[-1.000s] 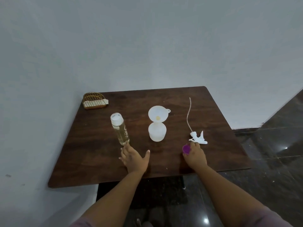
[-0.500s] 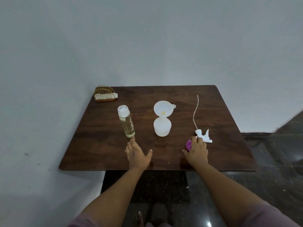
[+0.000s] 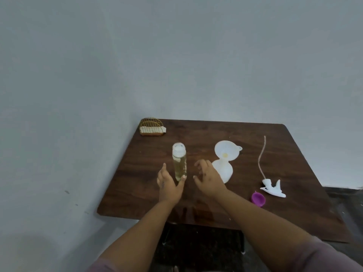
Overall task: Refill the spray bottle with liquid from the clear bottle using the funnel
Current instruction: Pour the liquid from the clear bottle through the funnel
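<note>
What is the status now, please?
Both hands open: left hand at clear bottle, right hand nearing. Funnel seated in spray bottle. Nothing blocking.

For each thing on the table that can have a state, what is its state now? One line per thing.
clear bottle: upright, cap off, partly filled with yellowish liquid.
spray bottle: upright, head removed, funnel in its neck.
funnel: seated in the spray bottle.
spray head: lying on the table, tube stretched out.
purple cap: off, lying on the table.
left hand: open, at the clear bottle's base.
right hand: open, holding nothing.
</note>
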A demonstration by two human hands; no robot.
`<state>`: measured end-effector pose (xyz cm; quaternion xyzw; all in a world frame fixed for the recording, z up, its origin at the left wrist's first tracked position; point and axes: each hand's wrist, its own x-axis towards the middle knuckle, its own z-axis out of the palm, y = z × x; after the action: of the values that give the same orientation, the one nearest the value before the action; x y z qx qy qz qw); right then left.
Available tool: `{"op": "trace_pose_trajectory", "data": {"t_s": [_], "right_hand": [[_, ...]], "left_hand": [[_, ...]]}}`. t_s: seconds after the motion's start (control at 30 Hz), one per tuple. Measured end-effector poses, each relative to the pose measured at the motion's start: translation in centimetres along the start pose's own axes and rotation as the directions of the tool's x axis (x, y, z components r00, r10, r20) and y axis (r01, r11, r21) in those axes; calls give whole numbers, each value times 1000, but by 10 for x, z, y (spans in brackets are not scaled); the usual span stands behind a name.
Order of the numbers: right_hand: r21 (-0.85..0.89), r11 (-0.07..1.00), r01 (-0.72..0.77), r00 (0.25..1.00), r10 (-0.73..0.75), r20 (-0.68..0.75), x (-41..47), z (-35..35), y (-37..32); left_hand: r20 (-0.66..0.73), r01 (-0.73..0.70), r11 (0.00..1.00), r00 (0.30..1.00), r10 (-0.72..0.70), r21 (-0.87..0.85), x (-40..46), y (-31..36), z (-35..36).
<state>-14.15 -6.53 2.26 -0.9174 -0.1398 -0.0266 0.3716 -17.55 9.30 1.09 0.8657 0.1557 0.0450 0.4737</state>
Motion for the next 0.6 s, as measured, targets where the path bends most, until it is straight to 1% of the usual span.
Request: {"op": "trace_pose_trajectory", "data": {"t_s": [0.07, 0.17, 0.23, 0.3, 0.37, 0.43, 0.6], "right_hand": [[11, 999, -53, 999, 53, 4, 29, 7, -10], [64, 982, -177, 984, 175, 36, 64, 18, -21], [112, 966, -234, 971, 225, 85, 77, 26, -23], [187, 938, -292, 954, 273, 119, 86, 33, -25], [259, 908, -330, 943, 307, 126, 92, 40, -25], [265, 899, -348, 936, 318, 148, 94, 46, -25], [264, 887, -378, 926, 359, 118, 92, 56, -28]], "left_hand": [[2, -18, 1000, 1000, 18, -19, 20, 1, -12], [16, -18, 998, 1000, 19, -60, 52, 1, -24], [91, -13, 996, 996, 21, -91, 70, -2, -28], [188, -20, 996, 982, 36, -87, 86, -5, -30], [276, -55, 996, 959, 73, -73, 98, -6, -30], [326, -109, 990, 936, 132, -87, 107, -8, -29], [343, -244, 969, 907, 246, -49, 114, -6, -31]]}}
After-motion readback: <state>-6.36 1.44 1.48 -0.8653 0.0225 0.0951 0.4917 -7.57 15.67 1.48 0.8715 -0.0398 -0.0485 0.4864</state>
